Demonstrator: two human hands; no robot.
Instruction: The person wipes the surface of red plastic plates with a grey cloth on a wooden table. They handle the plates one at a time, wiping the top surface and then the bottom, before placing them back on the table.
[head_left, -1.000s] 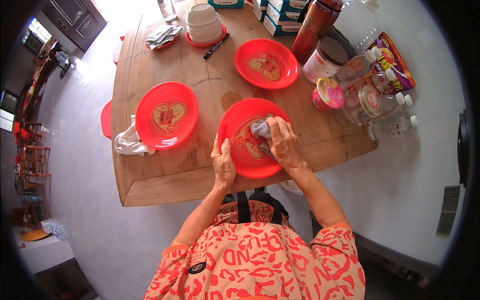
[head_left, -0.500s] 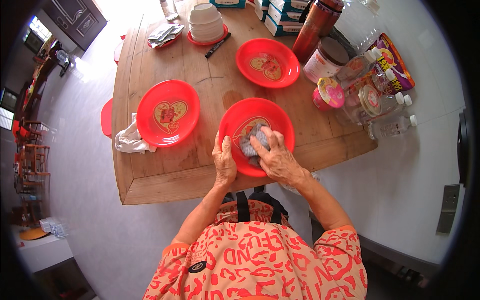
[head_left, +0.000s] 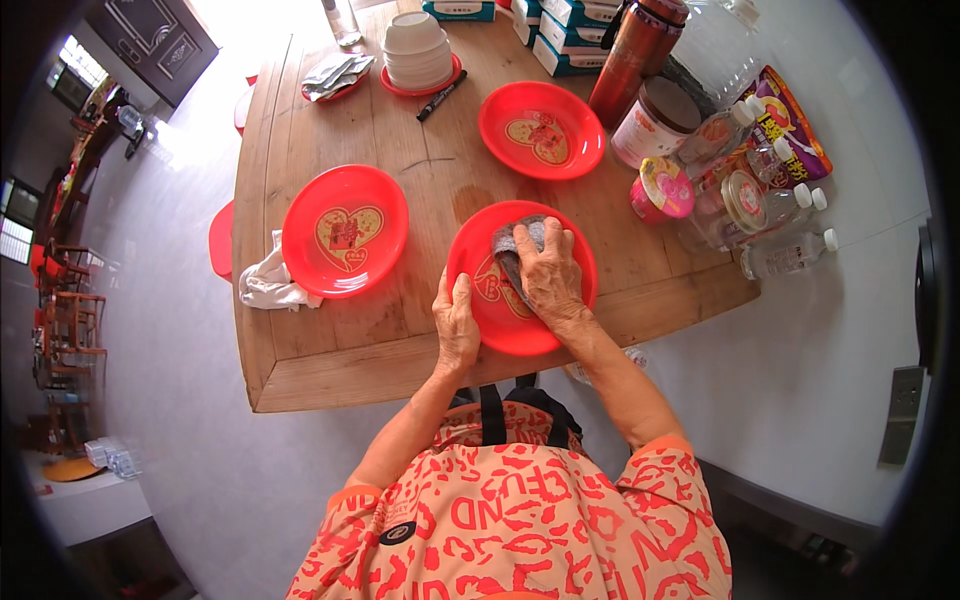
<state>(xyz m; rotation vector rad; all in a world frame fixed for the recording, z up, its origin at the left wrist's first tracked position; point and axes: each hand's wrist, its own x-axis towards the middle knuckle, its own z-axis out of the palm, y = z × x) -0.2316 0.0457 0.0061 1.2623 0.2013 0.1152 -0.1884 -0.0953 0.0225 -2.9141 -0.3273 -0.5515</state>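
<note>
A red plate (head_left: 575,290) with a gold heart print lies at the table's front edge. My left hand (head_left: 458,325) grips its left rim, thumb over the edge and fingers underneath. Pressed onto the plate's upper part is a grey cloth (head_left: 508,250), held under the curled fingers of my right hand (head_left: 548,270). To the left rests a second red plate (head_left: 385,250) with the same print, partly over a crumpled white cloth (head_left: 270,283). A third red plate (head_left: 500,120) sits farther back.
A wooden table (head_left: 360,340) carries stacked white bowls (head_left: 417,60), a black marker (head_left: 441,96) and sachets (head_left: 337,75). Along the right stand a copper-coloured flask (head_left: 638,60), a lidded tub (head_left: 650,125), a pink cup (head_left: 660,190), clear bottles (head_left: 785,257) and tissue packs (head_left: 565,57).
My right hand has slid the grey cloth up toward the plate's far rim, uncovering more of the print. My left hand keeps its hold on the rim.
</note>
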